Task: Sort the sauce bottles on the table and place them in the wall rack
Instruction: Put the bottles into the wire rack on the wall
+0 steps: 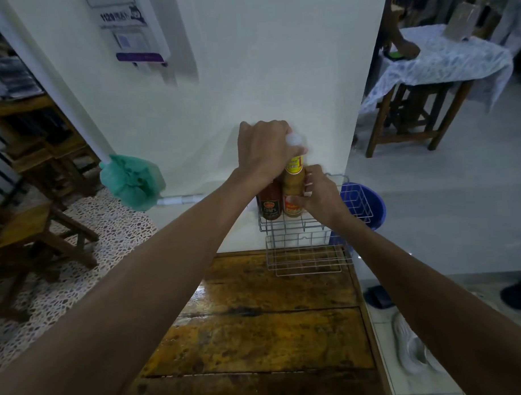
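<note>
A wire wall rack (354, 206) hangs on the white wall above the wooden table (258, 330). Two sauce bottles stand at the left end of its upper shelf. The dark red bottle (270, 204) is on the left, with the yellow-brown bottle (294, 184) touching its right side. My left hand (263, 150) covers the tops of both bottles, its fingers around the white cap of the yellow-brown one. My right hand (318, 192) grips the lower body of the yellow-brown bottle from the right. The rack's lower shelf (308, 260) holds nothing.
A blue bucket (369, 205) sits on the floor behind the rack's right end. A green bag (131, 181) hangs on a white pipe at left. Wooden stools stand at the far left. A cloth-covered table (443, 61) is at the upper right. Shoes lie on the floor at right.
</note>
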A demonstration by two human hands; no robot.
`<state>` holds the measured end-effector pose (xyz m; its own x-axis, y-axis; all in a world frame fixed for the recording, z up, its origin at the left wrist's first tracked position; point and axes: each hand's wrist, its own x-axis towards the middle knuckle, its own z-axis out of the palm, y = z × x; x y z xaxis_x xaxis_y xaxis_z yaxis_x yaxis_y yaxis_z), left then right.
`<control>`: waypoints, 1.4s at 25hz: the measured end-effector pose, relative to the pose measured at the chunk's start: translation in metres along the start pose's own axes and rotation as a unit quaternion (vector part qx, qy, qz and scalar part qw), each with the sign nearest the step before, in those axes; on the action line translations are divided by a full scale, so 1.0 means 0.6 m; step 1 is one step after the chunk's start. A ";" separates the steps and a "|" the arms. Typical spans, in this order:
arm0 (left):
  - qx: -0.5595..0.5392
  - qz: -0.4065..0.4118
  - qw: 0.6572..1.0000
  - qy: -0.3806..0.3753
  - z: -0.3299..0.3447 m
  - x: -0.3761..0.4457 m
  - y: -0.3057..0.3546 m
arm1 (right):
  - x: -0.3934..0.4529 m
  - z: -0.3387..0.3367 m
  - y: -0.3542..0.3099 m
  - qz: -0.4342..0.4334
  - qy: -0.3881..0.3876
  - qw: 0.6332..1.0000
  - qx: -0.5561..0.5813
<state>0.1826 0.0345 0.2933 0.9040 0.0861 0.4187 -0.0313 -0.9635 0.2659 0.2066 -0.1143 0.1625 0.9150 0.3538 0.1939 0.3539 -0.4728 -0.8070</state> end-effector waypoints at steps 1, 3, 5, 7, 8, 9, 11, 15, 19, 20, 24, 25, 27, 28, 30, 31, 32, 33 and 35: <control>-0.004 -0.004 1.000 -0.001 0.000 0.003 -0.001 | -0.001 0.000 0.001 0.002 0.006 1.000 0.002; -0.015 -0.007 1.000 -0.004 0.003 0.003 -0.004 | -0.003 0.005 0.003 -0.002 0.021 1.000 -0.009; -0.032 0.004 0.999 0.001 0.006 -0.002 -0.010 | -0.005 0.013 0.004 -0.007 0.030 0.999 -0.018; -0.043 0.024 0.999 0.002 0.010 -0.009 -0.018 | -0.008 0.021 0.004 -0.013 0.050 0.998 -0.032; -0.043 0.033 0.999 0.002 0.012 -0.012 -0.021 | -0.010 0.024 0.005 -0.011 0.060 0.998 -0.035; -0.043 0.039 0.998 0.003 0.014 -0.015 -0.024 | -0.011 0.026 0.006 -0.009 0.066 0.997 -0.034; -0.049 0.043 0.998 0.002 0.015 -0.021 -0.027 | -0.015 0.029 0.007 -0.003 0.061 0.998 -0.033; -0.057 0.056 0.997 -0.013 0.012 -0.028 -0.024 | -0.019 0.026 0.010 0.017 0.043 0.999 -0.016; -0.063 0.068 0.996 -0.012 0.016 -0.037 -0.021 | -0.023 0.021 0.007 0.020 0.030 0.999 0.004; -0.060 0.072 0.996 -0.011 0.018 -0.039 -0.020 | -0.023 0.019 0.006 0.020 0.028 0.999 0.009; -0.055 0.073 0.996 -0.008 0.019 -0.043 -0.022 | -0.024 0.012 -0.001 0.014 0.029 0.999 0.003; -0.051 0.075 0.996 -0.009 0.019 -0.043 -0.023 | -0.024 0.011 -0.003 0.014 0.029 0.999 0.000; -0.046 0.078 0.996 -0.010 0.019 -0.043 -0.024 | -0.024 0.010 -0.005 0.016 0.027 1.000 0.000; -0.046 0.078 0.996 -0.010 0.019 -0.043 -0.026 | -0.024 0.010 -0.005 0.017 0.027 0.999 -0.002; -0.048 0.078 0.996 -0.007 0.021 -0.043 -0.030 | -0.025 0.011 -0.006 0.019 0.028 0.999 -0.008; -0.048 0.079 0.996 -0.006 0.023 -0.044 -0.032 | -0.026 0.012 -0.007 0.021 0.028 0.999 -0.011; -0.046 0.081 0.996 -0.006 0.023 -0.045 -0.034 | -0.028 0.011 -0.009 0.023 0.027 0.999 -0.014; -0.042 0.081 0.996 -0.008 0.022 -0.048 -0.035 | -0.029 0.009 -0.012 0.026 0.027 0.999 -0.017; -0.033 0.080 0.996 -0.009 0.015 -0.057 -0.036 | -0.035 0.002 -0.017 0.028 0.032 0.999 -0.022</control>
<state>0.1563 0.0502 0.2653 0.8928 -0.0718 0.4446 -0.2030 -0.9454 0.2548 0.1833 -0.1160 0.1660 0.9439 0.2734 0.1850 0.3079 -0.5267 -0.7923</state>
